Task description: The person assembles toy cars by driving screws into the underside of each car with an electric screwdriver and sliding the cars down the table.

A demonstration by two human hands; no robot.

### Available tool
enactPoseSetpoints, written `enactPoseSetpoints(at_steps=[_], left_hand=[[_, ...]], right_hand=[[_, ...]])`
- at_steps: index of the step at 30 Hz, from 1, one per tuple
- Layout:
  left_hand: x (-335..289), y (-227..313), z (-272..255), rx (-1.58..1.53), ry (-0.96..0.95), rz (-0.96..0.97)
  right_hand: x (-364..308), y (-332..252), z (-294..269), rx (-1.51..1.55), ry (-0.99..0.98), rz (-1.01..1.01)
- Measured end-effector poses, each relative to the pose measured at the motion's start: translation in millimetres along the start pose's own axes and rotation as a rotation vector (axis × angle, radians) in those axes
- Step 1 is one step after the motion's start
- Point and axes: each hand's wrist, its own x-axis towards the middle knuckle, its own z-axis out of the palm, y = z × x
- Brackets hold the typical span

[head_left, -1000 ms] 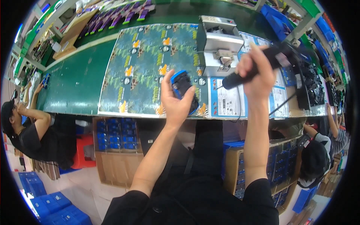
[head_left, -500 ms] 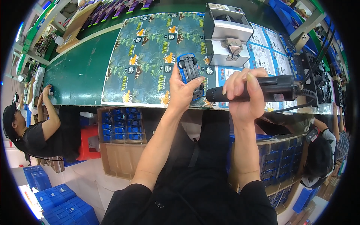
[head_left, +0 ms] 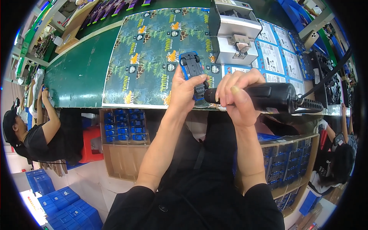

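My left hand (head_left: 183, 90) grips a blue toy car (head_left: 191, 67) with its black underside and wheels turned up toward me, thumb across the chassis. Wrapped in the fingers of my right hand (head_left: 239, 96) is a black electric screwdriver (head_left: 272, 97), lying sideways with its nose to the left. That nose meets the lower end of the car; my view does not show the bit or the exact contact point. A cable runs from the tool's rear up to the right.
Printed sheets (head_left: 153, 57) cover the green bench (head_left: 76, 80). A metal machine (head_left: 235, 50) stands ahead to the right. Below the bench are cartons of blue cars, left (head_left: 124, 161) and right (head_left: 283, 143). Co-workers sit on both sides, one near a red stool (head_left: 92, 143).
The screwdriver has tilted, its rear dropping and swinging nearer me. Its nose has shifted slightly left against the car. The car has moved a little with my left hand.
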Motion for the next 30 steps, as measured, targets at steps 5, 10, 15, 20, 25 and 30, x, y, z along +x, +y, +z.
enactPoseSetpoints(at_steps=[5,10,15,20,25,30], left_hand=[[1,3,1,0.013,0.013,-0.034],[1,1,-3,-0.002,-0.024,-0.046],[0,2,-1,0.024,-0.008,-0.048],[-1,4,4,0.038,-0.047,-0.036],[-2,14,2,-0.125,-0.078,-0.116],[16,41,-4,1.039,-0.147,0.851]], right_hand=[[-3,1,5,-0.058,0.003,-0.005],[-4,0,1,-0.130,-0.024,-0.018],[-5,2,4,-0.010,0.059,-0.021],[-3,-7,-3,-0.123,-0.033,0.010],[8,-45,-19,-0.160,-0.036,-0.084],[24,-75,-82,-0.510,0.268,-0.195]])
